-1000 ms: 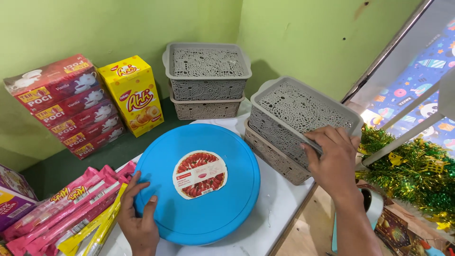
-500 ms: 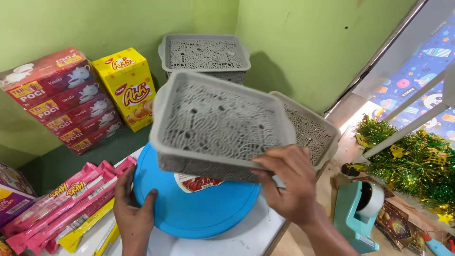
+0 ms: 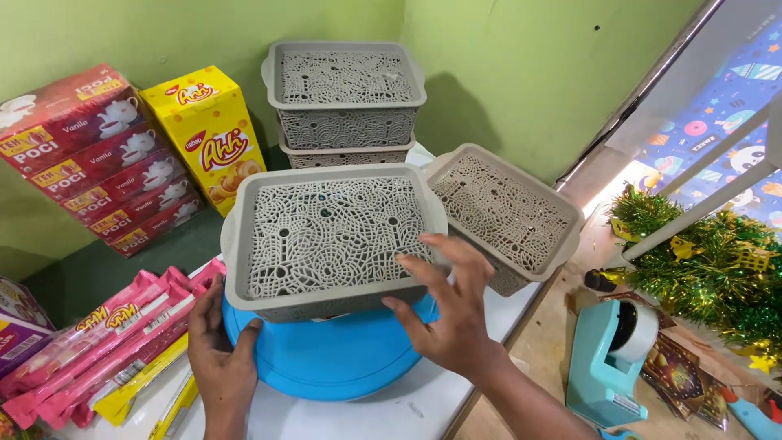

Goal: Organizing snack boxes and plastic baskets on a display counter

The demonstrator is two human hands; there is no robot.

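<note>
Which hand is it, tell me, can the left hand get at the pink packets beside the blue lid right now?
Probably yes: the left hand rests on the blue lid, right beside the pink packets, and nothing lies between them.

Four grey lattice baskets: one [image 3: 334, 240] on the single round blue lid [image 3: 326, 358], one tilted basket [image 3: 505, 216] beside it, and two stacked at the back, upper [image 3: 342, 94] over lower [image 3: 346, 155]. One yellow snack box [image 3: 208, 134]. Four red tea boxes [image 3: 98, 159], stacked. One teal tape dispenser [image 3: 607, 367]. Two hands: left [image 3: 220, 350], right [image 3: 448, 314].
</note>
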